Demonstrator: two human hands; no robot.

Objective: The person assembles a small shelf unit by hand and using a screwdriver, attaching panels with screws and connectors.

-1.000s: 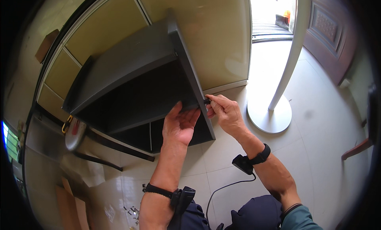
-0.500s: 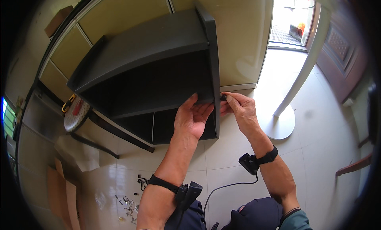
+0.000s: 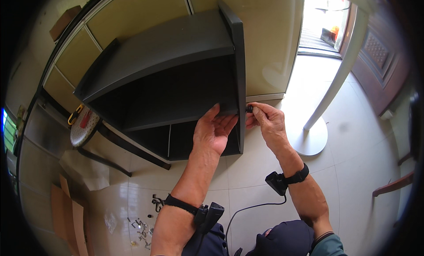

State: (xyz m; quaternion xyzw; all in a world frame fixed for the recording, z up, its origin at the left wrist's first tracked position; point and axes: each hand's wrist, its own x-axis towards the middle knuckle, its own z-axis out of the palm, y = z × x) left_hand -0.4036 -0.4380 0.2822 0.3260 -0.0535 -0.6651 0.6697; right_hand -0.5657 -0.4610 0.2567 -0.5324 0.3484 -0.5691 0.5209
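Right hand [image 3: 270,122] has a small black ribbed fitting [image 3: 249,109] pinched at the dark shelf unit [image 3: 241,75]'s outer side, fingers covering part. Left hand [image 3: 213,134], just left of that grip, touches the middle shelf [image 3: 174,122]; can't tell if it's clamped. Cardboard box [image 3: 62,208], way down-left, contents unclear.

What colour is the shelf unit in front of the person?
Dark grey, almost black: the shelf unit shows best in the head view.

Black fitting [image 3: 249,109] partly hidden by right fingers [image 3: 259,115], teal sleeve [image 3: 329,246] cut off
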